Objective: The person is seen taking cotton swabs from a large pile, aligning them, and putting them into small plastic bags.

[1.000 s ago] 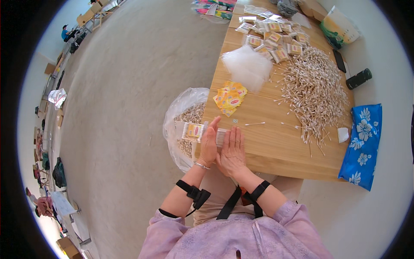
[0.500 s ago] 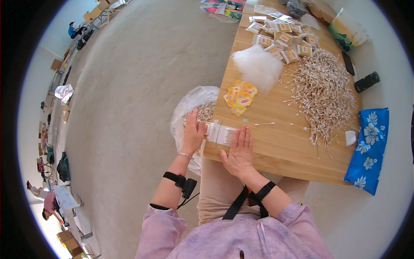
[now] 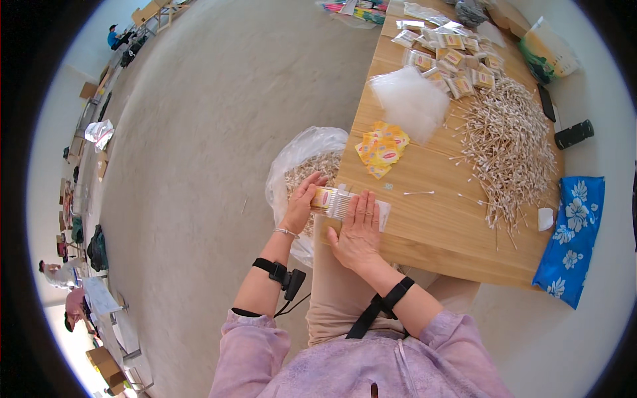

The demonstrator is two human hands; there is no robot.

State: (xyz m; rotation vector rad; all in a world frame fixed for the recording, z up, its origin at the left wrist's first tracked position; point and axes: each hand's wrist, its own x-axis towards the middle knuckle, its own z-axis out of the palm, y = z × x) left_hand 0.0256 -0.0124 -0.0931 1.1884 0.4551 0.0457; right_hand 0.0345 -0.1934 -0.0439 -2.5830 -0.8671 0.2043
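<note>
At the table's near left corner lies a clear packet of cotton swabs (image 3: 325, 199) with a yellow card inside. My left hand (image 3: 300, 207) grips its left end, which reaches over the table edge. My right hand (image 3: 358, 232) lies flat across the packet's other end, fingers stretched out, partly covering the swabs and the clear film. Just beyond are a stack of yellow printed cards (image 3: 383, 147) and a single cotton swab (image 3: 419, 193). Below my left hand, an open clear bag (image 3: 286, 156) full of loose cotton swabs stands beside the table.
A big heap of cotton swabs (image 3: 509, 146) covers the table's right side. Farther back are empty clear bags (image 3: 410, 99) and several filled packets (image 3: 458, 60). A phone (image 3: 546, 103), a black cylinder (image 3: 574, 134) and a blue flowered pouch (image 3: 572, 239) line the wall side.
My left hand has closed around the packet's end, where its fingers were straighter before. The packet shows more of its yellow card. My right hand has slid slightly left over the film.
</note>
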